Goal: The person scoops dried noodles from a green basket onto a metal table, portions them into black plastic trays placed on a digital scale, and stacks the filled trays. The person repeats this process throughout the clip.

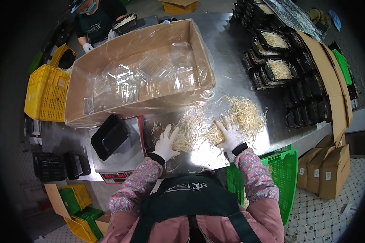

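Note:
Loose bean sprouts (246, 117) lie in a spread heap on the metal table (225, 57) before me. At the heap's left edge rests my left hand (165, 145), in a white glove, fingers spread against the sprouts. My right hand (232, 136), gloved alike, has its fingers apart on the sprouts toward the right. Neither hand grips anything that I can make out. Left of my left hand, an empty black plastic tray (110, 137) sits tilted on the steel platform of a digital scale (127, 155) with a lit red display.
Beyond the sprouts stands a film-lined cardboard box (133, 109) holding clear plastic lids (124, 82). Filled sprout trays (279, 69) are stacked at right. A green crate (287, 182) stands by my right arm; empty black trays (48, 167) lie far left. Across the table works a person (94, 24).

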### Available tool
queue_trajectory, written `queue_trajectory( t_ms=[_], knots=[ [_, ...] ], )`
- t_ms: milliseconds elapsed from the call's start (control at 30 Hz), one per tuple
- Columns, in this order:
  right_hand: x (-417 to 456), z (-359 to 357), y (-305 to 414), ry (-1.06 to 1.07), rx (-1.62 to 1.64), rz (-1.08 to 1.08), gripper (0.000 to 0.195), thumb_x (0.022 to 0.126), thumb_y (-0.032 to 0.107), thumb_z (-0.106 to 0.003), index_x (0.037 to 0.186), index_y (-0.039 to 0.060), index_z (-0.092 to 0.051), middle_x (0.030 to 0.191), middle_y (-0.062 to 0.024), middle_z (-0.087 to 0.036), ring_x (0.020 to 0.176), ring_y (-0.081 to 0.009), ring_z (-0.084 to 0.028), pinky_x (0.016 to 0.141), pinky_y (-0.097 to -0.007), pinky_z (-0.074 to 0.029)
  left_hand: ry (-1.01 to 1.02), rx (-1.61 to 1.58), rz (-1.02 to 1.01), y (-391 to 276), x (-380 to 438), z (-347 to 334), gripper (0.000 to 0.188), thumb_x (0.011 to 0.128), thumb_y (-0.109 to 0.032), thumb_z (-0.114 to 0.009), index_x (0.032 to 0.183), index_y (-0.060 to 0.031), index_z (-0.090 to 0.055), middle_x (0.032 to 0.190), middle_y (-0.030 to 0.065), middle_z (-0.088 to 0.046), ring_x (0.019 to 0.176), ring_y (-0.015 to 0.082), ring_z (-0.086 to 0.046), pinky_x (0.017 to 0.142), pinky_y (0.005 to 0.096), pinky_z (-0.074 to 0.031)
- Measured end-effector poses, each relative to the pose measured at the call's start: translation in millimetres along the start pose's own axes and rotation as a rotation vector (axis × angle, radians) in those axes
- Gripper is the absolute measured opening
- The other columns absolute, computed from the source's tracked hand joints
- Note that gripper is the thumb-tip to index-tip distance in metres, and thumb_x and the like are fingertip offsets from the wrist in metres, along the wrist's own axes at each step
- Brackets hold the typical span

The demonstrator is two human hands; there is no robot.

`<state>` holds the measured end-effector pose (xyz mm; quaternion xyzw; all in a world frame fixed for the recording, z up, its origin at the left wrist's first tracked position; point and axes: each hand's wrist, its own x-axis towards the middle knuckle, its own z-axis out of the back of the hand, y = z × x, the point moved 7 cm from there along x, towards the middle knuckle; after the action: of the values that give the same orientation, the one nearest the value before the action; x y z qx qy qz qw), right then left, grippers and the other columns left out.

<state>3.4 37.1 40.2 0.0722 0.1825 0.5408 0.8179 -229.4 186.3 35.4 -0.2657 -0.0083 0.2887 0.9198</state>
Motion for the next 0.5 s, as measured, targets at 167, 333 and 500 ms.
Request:
queue_trajectory(
  t_ms=[167, 333, 500],
  knots=[
    [13, -24, -35, -0.092, 0.231, -0.073, 0.047, 0.069, 0.014, -0.077, 0.116, 0.0142, -0.068, 0.115, -0.0137, -0.064, 0.104, -0.0311, -0.061, 0.092, -0.0385, -0.05, 0.11, -0.042, -0.009, 43, 4, -43, 0.051, 0.071, -0.012, -0.076, 0.121, -0.013, -0.061, 0.12, 0.0096, -0.058, 0.105, 0.0309, -0.057, 0.091, 0.0407, -0.05],
    [-6, 52, -27, -0.35, 0.564, -0.117, 0.039, 0.071, 0.001, -0.073, 0.11, 0.0058, -0.07, 0.107, -0.0145, -0.068, 0.1, -0.025, -0.066, 0.089, -0.0331, -0.05, -0.13, -0.256, -0.316, -17, -28, 17, 0.032, 0.075, -0.004, -0.069, 0.106, -0.0124, -0.067, 0.102, 0.0058, -0.064, 0.093, 0.0273, -0.062, 0.082, 0.0361, -0.053],
    [9, 25, 65, -0.149, 0.532, 0.098, 0.058, 0.074, 0.002, -0.073, 0.13, 0.0076, -0.058, 0.131, -0.0186, -0.055, 0.12, -0.0311, -0.055, 0.101, -0.0352, -0.044, -0.213, -0.253, -0.513, -42, -45, -15, 0.045, 0.076, -0.008, -0.068, 0.12, -0.0124, -0.06, 0.117, 0.0104, -0.058, 0.103, 0.0308, -0.058, 0.085, 0.0392, -0.05]
  ],
)
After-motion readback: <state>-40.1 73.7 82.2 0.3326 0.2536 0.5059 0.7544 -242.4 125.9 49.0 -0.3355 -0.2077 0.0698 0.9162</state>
